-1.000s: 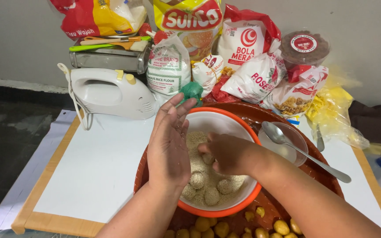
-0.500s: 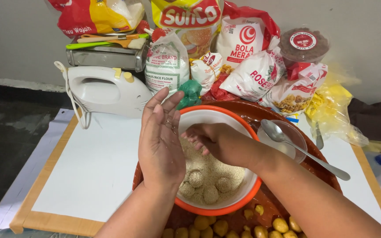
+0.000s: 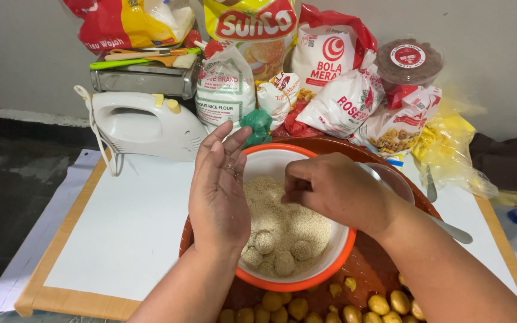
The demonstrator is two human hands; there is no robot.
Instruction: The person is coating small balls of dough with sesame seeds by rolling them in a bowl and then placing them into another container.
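Note:
An orange-rimmed white bowl sits on a round brown woven tray. It holds pale crumbs and several crumb-coated dough balls. My left hand stands upright over the bowl's left rim, palm facing right, fingers apart and dusted with crumbs, holding nothing. My right hand hovers above the crumbs with its fingertips curled together towards the left palm; whether it pinches anything is hidden. Several uncoated yellow dough balls lie on the tray in front of the bowl.
A white hand mixer lies at the back left on the white board. Flour bags and food packets crowd the back wall. A metal spoon and a small bowl rest right of my right hand.
My right hand has lifted from the crumbs and moved left towards my left palm. My left hand has stayed upright at the bowl's left rim. The view has shifted slightly.

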